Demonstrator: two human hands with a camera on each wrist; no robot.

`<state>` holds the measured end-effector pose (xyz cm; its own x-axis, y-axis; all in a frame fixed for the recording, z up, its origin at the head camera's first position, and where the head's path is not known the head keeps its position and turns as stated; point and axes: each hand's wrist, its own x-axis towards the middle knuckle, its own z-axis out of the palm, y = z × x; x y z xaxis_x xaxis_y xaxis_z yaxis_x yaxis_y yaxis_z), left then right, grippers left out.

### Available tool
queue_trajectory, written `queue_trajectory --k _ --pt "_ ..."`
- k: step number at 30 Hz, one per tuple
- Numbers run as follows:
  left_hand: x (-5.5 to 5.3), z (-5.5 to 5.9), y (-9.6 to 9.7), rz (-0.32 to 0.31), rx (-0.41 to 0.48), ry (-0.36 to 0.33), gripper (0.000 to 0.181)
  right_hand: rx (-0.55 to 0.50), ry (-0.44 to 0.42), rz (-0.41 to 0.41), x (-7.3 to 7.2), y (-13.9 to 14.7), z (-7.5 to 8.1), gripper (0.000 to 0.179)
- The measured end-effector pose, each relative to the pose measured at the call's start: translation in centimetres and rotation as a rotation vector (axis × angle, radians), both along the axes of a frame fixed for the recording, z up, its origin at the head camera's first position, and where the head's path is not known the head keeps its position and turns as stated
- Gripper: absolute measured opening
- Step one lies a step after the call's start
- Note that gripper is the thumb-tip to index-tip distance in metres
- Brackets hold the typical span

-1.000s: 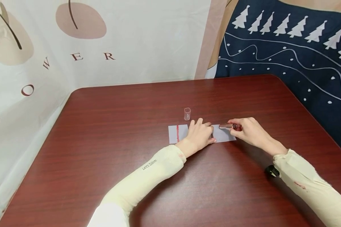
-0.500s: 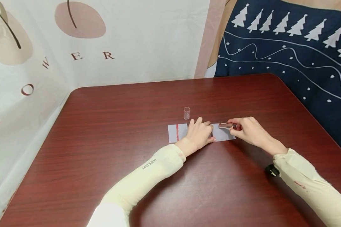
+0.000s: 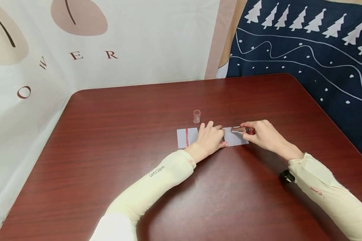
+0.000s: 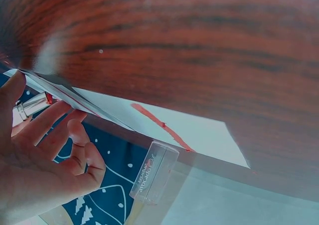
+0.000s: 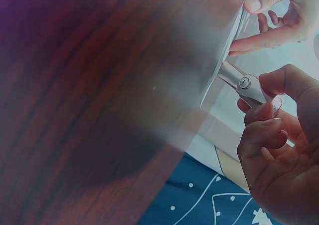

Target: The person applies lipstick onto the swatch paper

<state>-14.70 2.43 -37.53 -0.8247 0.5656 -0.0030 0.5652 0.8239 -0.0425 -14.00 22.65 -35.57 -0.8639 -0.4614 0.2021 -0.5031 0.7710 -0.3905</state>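
Observation:
My right hand [image 3: 262,134] pinches a lipstick [image 3: 243,130] in a shiny metallic tube, its tip right at the upper part of the white paper's right section [image 3: 236,139]. In the left wrist view, red shows at the end of the silvery tube [image 4: 35,105]. My left hand [image 3: 209,136] rests with fingers spread over the middle of the paper, hiding that part. To its left, the paper's other section [image 3: 181,139] bears a red lipstick stripe [image 3: 187,137]. Just beyond the paper stands a clear lipstick cap [image 3: 197,116], lettering on its side [image 4: 153,173].
A dark red wooden table [image 3: 123,127] spreads around the paper on all sides. Behind it hang a pale cloth with letters [image 3: 157,40] and a navy cloth with white trees [image 3: 289,50]. A black object [image 3: 287,176] sits by the right sleeve.
The head view has shifted slightly, so the scene sits a little higher. The left hand stays on the paper, and the right hand keeps the lipstick near the same spot.

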Motion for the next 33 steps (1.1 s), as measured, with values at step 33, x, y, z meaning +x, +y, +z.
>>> queue_trajectory --k 33 --pt "0.11 -0.04 -0.02 0.004 0.005 -0.002 0.040 0.019 0.005 0.000 0.39 -0.17 0.12 0.026"
